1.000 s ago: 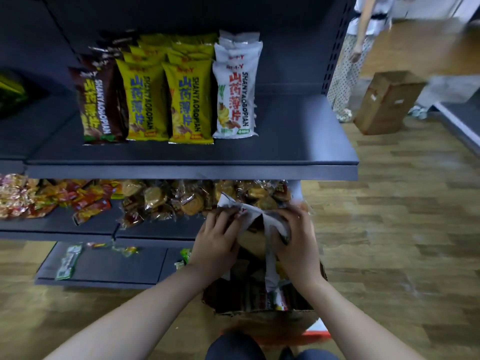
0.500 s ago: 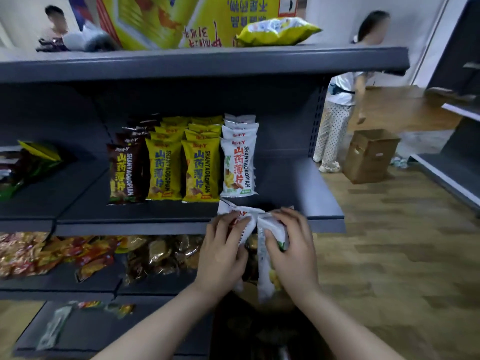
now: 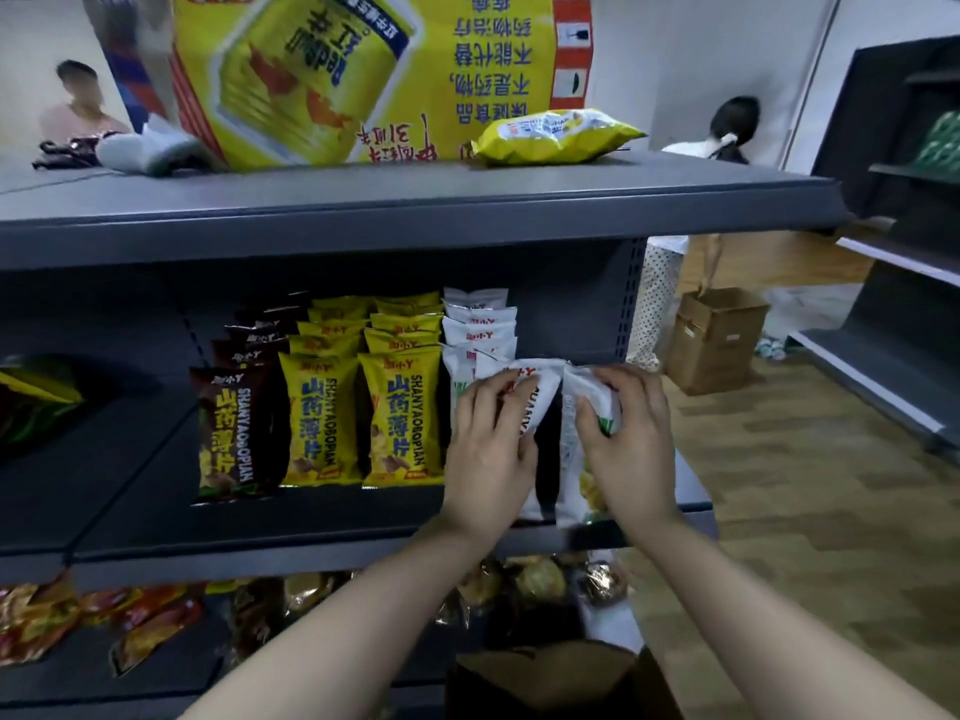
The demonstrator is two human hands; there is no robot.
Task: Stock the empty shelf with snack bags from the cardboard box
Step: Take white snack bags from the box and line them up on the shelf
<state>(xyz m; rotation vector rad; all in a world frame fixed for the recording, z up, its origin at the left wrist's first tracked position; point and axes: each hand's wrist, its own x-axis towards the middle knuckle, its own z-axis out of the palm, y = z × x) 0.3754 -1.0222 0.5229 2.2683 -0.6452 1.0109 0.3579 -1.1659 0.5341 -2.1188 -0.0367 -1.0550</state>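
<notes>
My left hand (image 3: 491,444) grips a white snack bag (image 3: 537,402) over the middle grey shelf (image 3: 311,532). Just to the right, my right hand (image 3: 628,433) grips a second white snack bag (image 3: 574,475), whose lower end reaches the shelf's front edge. Both bags stand upright in front of the row of white bags (image 3: 478,324). Left of them stand rows of yellow bags (image 3: 400,418) and brown bags (image 3: 234,428). The cardboard box (image 3: 550,678) sits low in front of me, its flaps dark.
A yellow bag (image 3: 556,137) and a large yellow carton (image 3: 363,70) lie on the top shelf. Wrapped snacks (image 3: 519,584) fill the shelf below. A person (image 3: 670,283) stands by another cardboard box (image 3: 717,335) at the right. Another person (image 3: 78,106) is at the far left.
Both hands have lifted the two white bags out of the box up to the middle shelf, beside the white row. My view has tilted upward.
</notes>
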